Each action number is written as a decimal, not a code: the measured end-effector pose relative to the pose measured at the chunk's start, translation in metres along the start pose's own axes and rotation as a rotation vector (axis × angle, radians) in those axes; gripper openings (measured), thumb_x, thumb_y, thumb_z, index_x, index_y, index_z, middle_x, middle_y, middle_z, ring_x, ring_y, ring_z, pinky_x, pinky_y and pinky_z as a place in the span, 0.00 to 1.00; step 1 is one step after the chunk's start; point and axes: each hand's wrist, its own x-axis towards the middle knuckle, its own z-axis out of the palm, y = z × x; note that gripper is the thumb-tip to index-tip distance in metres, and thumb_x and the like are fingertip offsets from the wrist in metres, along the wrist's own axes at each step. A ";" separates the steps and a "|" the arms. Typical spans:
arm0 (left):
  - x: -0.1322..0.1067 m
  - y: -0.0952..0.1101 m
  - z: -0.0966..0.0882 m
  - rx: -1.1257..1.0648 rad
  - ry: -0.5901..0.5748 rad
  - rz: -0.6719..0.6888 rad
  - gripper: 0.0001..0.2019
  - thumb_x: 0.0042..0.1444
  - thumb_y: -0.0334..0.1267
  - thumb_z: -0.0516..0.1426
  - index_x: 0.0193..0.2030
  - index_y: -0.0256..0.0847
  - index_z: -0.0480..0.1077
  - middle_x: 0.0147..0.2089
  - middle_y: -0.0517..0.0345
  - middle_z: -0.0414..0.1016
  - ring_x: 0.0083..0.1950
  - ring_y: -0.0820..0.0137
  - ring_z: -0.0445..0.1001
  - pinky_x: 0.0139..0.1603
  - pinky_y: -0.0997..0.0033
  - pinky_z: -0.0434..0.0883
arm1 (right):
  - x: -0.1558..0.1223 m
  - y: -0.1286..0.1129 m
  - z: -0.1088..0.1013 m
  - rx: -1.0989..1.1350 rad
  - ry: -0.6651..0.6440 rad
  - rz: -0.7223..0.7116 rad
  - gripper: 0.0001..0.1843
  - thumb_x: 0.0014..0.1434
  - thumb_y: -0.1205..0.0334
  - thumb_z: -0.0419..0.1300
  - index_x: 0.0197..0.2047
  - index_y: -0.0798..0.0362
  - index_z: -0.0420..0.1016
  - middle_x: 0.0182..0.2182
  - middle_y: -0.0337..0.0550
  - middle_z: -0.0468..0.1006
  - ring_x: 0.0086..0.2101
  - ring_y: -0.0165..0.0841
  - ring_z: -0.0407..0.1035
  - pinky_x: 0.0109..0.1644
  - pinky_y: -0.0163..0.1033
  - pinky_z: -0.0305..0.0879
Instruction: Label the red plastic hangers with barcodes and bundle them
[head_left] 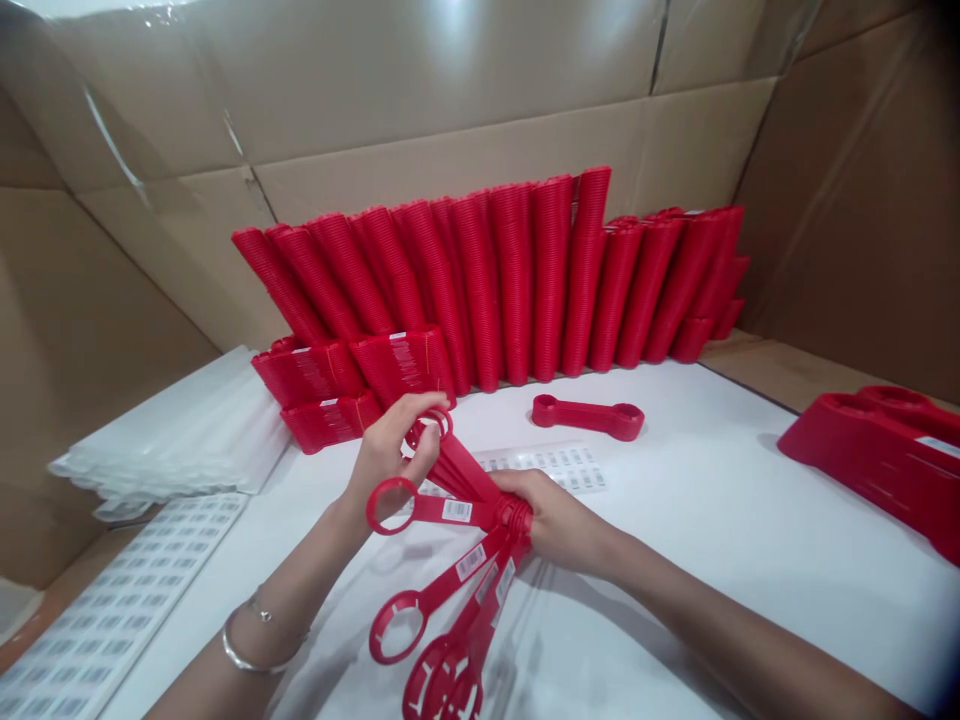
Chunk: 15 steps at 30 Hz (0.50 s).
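A fanned bunch of red plastic ring-ended wrenches (480,555) is in front of me above the white table. My right hand (562,520) grips their gathered ends, with the fingers partly hidden behind the bunch. The other ring ends spread out to the left and downward, and several handles carry white barcode labels (457,511). At the top of the fan, my left hand (397,440) has its thumb and fingers closed round the ring end of the uppermost wrenches. A bracelet is on the left wrist.
Tall stacks of red wrenches (517,285) stand along the cardboard wall (450,110), with shorter bundles (401,365) at left. A short stack (589,417) lies behind my hands; another (877,455) is at right. Clear plastic bags (180,430) and barcode label sheets (142,600) lie left.
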 end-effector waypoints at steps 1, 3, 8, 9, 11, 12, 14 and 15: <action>-0.001 -0.001 0.001 0.017 0.003 -0.021 0.10 0.54 0.30 0.50 0.43 0.39 0.66 0.41 0.54 0.71 0.42 0.69 0.70 0.43 0.69 0.68 | 0.000 -0.001 0.000 0.006 0.006 -0.015 0.18 0.49 0.73 0.50 0.40 0.52 0.76 0.30 0.37 0.78 0.29 0.33 0.70 0.34 0.36 0.66; -0.003 -0.004 0.003 0.033 0.038 -0.059 0.06 0.53 0.31 0.51 0.38 0.38 0.66 0.37 0.56 0.70 0.38 0.70 0.70 0.40 0.70 0.68 | 0.001 -0.001 0.001 0.030 0.023 -0.045 0.19 0.49 0.74 0.50 0.41 0.51 0.75 0.34 0.37 0.77 0.31 0.33 0.70 0.34 0.36 0.66; -0.013 -0.004 0.009 -0.181 0.162 -0.008 0.04 0.51 0.28 0.53 0.33 0.38 0.62 0.33 0.57 0.70 0.33 0.72 0.71 0.33 0.72 0.70 | 0.002 0.005 0.004 0.083 0.055 -0.032 0.21 0.48 0.75 0.52 0.44 0.51 0.74 0.38 0.40 0.77 0.36 0.35 0.70 0.42 0.39 0.66; -0.014 -0.004 0.010 -0.226 0.175 0.040 0.05 0.50 0.27 0.54 0.32 0.39 0.60 0.32 0.58 0.70 0.32 0.73 0.71 0.32 0.73 0.70 | 0.002 0.007 0.004 0.076 0.055 -0.013 0.21 0.48 0.74 0.53 0.45 0.51 0.74 0.38 0.40 0.77 0.36 0.35 0.71 0.42 0.39 0.66; -0.013 -0.003 0.013 -0.302 0.199 0.051 0.08 0.49 0.27 0.55 0.34 0.40 0.59 0.33 0.59 0.70 0.34 0.72 0.72 0.34 0.71 0.71 | 0.002 0.009 0.003 0.037 0.061 -0.003 0.21 0.48 0.74 0.53 0.45 0.52 0.74 0.38 0.41 0.77 0.37 0.36 0.71 0.42 0.40 0.66; -0.011 -0.003 0.014 -0.346 0.222 -0.010 0.11 0.49 0.29 0.56 0.37 0.41 0.59 0.37 0.57 0.70 0.37 0.71 0.72 0.37 0.69 0.71 | 0.002 0.009 0.002 0.002 0.078 -0.019 0.21 0.49 0.74 0.52 0.45 0.52 0.74 0.38 0.41 0.77 0.37 0.36 0.70 0.43 0.40 0.66; -0.006 -0.004 0.014 -0.452 0.232 -0.250 0.21 0.48 0.36 0.59 0.47 0.43 0.56 0.48 0.51 0.66 0.46 0.66 0.70 0.44 0.62 0.70 | 0.003 0.008 -0.003 -0.108 0.158 -0.074 0.22 0.49 0.76 0.52 0.45 0.51 0.74 0.37 0.41 0.77 0.37 0.35 0.70 0.42 0.38 0.66; -0.004 -0.005 0.013 -0.523 0.176 -0.401 0.26 0.48 0.40 0.59 0.52 0.45 0.53 0.52 0.48 0.63 0.50 0.64 0.68 0.46 0.59 0.69 | 0.004 0.008 -0.007 -0.187 0.214 -0.105 0.23 0.49 0.77 0.52 0.45 0.50 0.74 0.37 0.41 0.76 0.36 0.34 0.70 0.40 0.37 0.66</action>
